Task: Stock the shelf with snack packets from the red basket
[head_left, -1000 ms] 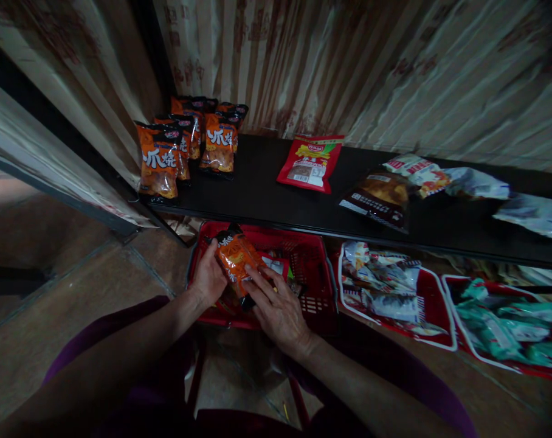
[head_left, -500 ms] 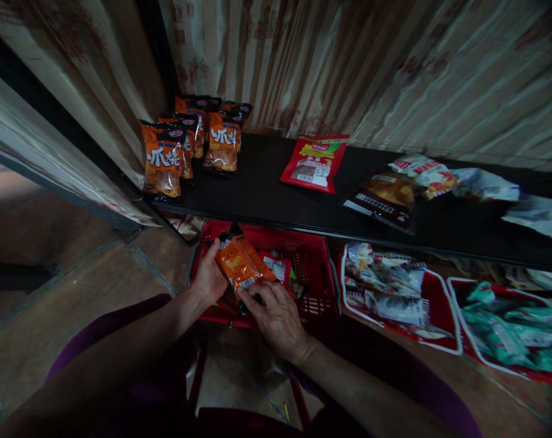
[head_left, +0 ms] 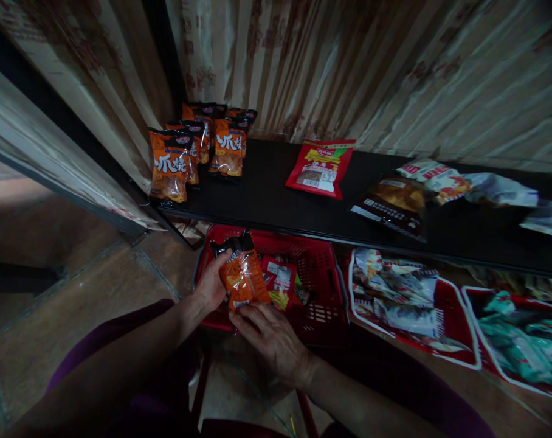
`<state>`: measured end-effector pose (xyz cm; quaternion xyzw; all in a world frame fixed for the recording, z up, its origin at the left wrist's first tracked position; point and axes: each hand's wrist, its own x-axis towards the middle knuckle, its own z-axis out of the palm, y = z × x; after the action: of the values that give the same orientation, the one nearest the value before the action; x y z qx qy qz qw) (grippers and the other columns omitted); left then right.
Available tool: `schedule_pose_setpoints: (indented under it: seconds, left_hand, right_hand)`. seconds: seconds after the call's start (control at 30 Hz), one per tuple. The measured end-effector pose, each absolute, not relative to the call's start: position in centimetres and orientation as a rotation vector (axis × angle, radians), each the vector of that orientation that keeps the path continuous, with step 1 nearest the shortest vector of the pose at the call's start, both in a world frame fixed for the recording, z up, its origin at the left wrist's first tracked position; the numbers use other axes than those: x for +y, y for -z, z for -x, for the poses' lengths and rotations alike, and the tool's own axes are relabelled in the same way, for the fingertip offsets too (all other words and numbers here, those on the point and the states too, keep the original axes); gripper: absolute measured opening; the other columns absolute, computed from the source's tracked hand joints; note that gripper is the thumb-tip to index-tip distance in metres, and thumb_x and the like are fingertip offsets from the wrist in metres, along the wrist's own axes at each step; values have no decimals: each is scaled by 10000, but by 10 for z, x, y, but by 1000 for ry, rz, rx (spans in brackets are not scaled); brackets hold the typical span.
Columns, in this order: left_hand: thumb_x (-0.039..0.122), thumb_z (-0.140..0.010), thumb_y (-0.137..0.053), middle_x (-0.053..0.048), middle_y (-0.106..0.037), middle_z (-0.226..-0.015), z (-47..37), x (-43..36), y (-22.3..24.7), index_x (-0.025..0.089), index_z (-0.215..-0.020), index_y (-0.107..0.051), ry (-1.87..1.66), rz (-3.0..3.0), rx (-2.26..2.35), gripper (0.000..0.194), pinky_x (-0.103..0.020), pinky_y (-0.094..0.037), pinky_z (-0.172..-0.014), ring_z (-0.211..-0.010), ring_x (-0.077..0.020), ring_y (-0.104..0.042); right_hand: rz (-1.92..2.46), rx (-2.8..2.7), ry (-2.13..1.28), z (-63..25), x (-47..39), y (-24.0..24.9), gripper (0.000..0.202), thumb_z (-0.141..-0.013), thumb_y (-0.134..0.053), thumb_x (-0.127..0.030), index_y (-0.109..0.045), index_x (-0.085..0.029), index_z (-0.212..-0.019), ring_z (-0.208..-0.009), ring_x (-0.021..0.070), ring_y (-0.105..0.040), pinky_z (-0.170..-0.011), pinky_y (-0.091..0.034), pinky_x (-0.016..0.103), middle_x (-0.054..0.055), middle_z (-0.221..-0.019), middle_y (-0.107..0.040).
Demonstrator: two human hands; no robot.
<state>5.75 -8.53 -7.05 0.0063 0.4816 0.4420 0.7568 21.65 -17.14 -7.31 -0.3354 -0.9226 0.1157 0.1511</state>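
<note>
An orange-and-black snack bag (head_left: 243, 274) is held above the red basket (head_left: 319, 249) in front of me. My left hand (head_left: 212, 285) grips its left edge, thumb on top near the black end. At the lower end, the fingers of my right hand (head_left: 271, 334) close on the bag's bottom edge; their tips are partly hidden. Inside the basket, beside the held bag, lies a red packet (head_left: 279, 281) along with other packets. Several matching orange bags (head_left: 169, 167) stand upright in rows at the left end of the black shelf (head_left: 262, 182).
On the shelf lie a red packet with yellow print (head_left: 322, 167), a brown snack bag (head_left: 393, 204) and several white packets (head_left: 499, 188). Right of the basket are a red bin of white packets (head_left: 408, 307) and another of green packets (head_left: 526, 334). A curtain (head_left: 331, 67) hangs behind.
The orange bag has turned more upright, and my right hand has shifted to its bottom edge. More of the red packet in the basket shows. The whole view has shifted slightly.
</note>
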Motion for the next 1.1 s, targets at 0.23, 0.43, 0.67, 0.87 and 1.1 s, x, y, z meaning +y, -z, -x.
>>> schedule_pose_setpoints:
  seconds: [0.23,0.43,0.67,0.87,1.1]
  left_hand:
    - [310,-772,-619,-66,-718,-735,-60,-95,70,141,-915,-654,-857,-110,1106,224,-312,-521,-688,-685,-207,-680]
    - [319,-650,-749,-66,-730,-800,-70,-111,73,146,-928,-667,-781,-296,1040,338,-327,-524,-719,-724,-216,-688]
    - [333,-663,-750,-62,-728,-855,-70,-115,83,154,-963,-672,-730,-437,958,358,-342,-516,-767,-767,-210,-680]
    - [332,-662,-755,-61,-722,-913,-70,-115,85,168,-1005,-661,-720,-510,989,392,-360,-497,-822,-853,-223,-673]
    - [329,-669,-752,-61,-720,-964,-72,-115,87,170,-1032,-653,-726,-525,994,408,-364,-464,-869,-917,-225,-652]
  right_hand:
    - [1459,-1786,-698,-244,-122,50,258,-891,-480,-304,-575,-212,-1112,-871,197,-603,-818,-489,375,65,-923,-646]
    - [1514,-1092,-1458,-253,-97,53,344,-747,-642,-439,-625,-230,-1019,-949,186,-609,-863,-461,323,30,-997,-660]
    - [1468,-968,-1618,-251,-100,50,302,-627,-736,-407,-691,-221,-861,-737,154,-603,-753,-453,300,-10,-787,-678]
    - [1492,-876,-1533,-252,-96,52,267,-559,-769,-350,-704,-190,-762,-717,146,-592,-748,-436,295,1,-764,-687]
    - [1547,-876,-1437,-248,-99,56,212,-606,-722,-351,-676,-194,-741,-647,132,-556,-653,-426,270,-20,-692,-647]
